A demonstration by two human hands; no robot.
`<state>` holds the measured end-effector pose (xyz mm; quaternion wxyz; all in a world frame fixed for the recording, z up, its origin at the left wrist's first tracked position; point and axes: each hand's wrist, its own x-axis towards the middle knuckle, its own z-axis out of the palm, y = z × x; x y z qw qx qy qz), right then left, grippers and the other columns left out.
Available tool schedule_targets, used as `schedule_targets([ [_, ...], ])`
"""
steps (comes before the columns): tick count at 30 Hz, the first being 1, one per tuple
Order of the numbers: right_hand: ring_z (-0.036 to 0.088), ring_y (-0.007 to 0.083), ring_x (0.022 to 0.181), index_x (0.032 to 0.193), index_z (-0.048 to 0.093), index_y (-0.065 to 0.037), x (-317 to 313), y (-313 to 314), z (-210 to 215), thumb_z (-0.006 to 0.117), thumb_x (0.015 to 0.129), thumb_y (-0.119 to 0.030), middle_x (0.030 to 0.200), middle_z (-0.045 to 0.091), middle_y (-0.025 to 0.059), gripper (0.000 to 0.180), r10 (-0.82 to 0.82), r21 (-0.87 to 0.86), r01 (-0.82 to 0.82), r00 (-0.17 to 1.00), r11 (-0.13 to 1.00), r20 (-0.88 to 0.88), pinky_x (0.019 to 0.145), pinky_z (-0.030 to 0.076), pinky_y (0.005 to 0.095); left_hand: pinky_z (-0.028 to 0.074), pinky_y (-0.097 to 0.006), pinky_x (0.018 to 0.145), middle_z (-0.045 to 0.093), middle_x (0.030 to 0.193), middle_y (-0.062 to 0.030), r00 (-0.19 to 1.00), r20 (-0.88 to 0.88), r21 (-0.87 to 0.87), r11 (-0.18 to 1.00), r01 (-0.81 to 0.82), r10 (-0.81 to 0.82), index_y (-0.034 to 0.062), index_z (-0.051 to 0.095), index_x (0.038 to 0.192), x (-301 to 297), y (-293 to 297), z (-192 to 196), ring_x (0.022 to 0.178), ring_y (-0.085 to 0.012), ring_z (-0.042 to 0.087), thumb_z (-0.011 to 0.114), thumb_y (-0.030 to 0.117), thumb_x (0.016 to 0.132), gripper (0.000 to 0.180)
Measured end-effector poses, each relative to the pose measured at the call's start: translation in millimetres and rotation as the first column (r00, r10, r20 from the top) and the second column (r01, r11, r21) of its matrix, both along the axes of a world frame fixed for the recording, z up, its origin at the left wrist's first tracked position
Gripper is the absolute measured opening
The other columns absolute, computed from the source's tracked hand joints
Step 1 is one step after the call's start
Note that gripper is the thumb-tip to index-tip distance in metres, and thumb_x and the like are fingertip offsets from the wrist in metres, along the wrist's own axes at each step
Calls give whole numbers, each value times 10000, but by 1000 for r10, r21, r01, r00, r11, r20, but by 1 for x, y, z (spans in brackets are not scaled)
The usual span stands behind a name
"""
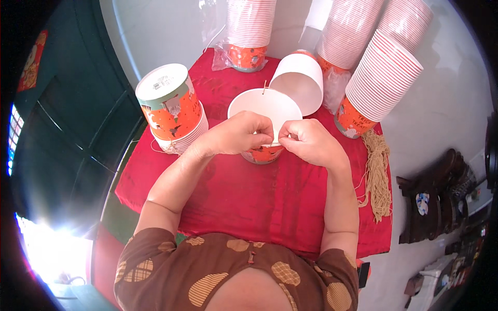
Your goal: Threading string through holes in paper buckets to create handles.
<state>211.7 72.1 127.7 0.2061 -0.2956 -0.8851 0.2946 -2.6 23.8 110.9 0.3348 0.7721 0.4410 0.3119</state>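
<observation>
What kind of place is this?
Probably a small home workshop for paper buckets: tall stacks of paper buckets crowd a table with a red cloth, with a bundle of string beside them.

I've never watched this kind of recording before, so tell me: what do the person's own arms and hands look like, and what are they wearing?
Both forearms are bare, and the left hand and right hand wear no gloves. No rings or watch show. Short brown sleeves with tan, patterned oval patches end above the elbows.
</observation>
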Motion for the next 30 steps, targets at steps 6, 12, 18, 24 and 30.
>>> schedule_targets([
  [6, 484, 72, 559, 826, 647, 13, 0, -5, 8, 635, 832, -104, 602, 560, 40, 118, -12, -65, 15, 999, 998, 41, 518, 399, 274, 466, -297, 589, 619, 686, -69, 1000, 0, 40, 999, 27, -27, -27, 638, 877, -2, 3, -4, 633, -116, 555, 596, 57, 843, 100],
  [12, 492, 68, 559, 836, 655, 13, -3, -6, 3, 651, 834, -107, 603, 569, 34, 120, 22, -59, -22, 1000, 998, -6, 520, 403, 268, 477, -304, 609, 635, 708, -84, 1000, -8, 61, 998, 14, -14, -25, 637, 890, -4, 3, -1, 659, -129, 579, 597, 56, 835, 106],
  [18, 652, 341, 717, 815, 675, 5, -15, -14, -1, 633, 782, -197, 766, 655, 208, 210, -63, -2, 63, 998, 998, 23, 659, 500, 421, 496, -303, 671, 658, 763, -86, 998, -49, 49, 997, 52, -50, -26, 626, 898, -7, 0, 6, 732, -133, 605, 599, 50, 841, 99],
  [24, 639, 386, 738, 823, 681, 1, -25, -17, -10, 618, 784, -200, 781, 645, 227, 214, -69, 59, 69, 998, 996, 5, 663, 498, 448, 489, -290, 676, 636, 769, -60, 997, -76, 23, 999, 24, -23, -24, 600, 891, -12, 2, 6, 749, -118, 580, 599, 30, 845, 71],
  [30, 628, 388, 696, 780, 670, -26, -29, -24, -7, 602, 765, -162, 734, 620, 220, 153, -116, 22, 117, 993, 993, -32, 636, 492, 450, 469, -289, 664, 608, 767, -55, 998, -61, 9, 1000, 27, -27, -27, 591, 894, -13, 1, 7, 743, -115, 545, 597, 30, 853, 70],
])
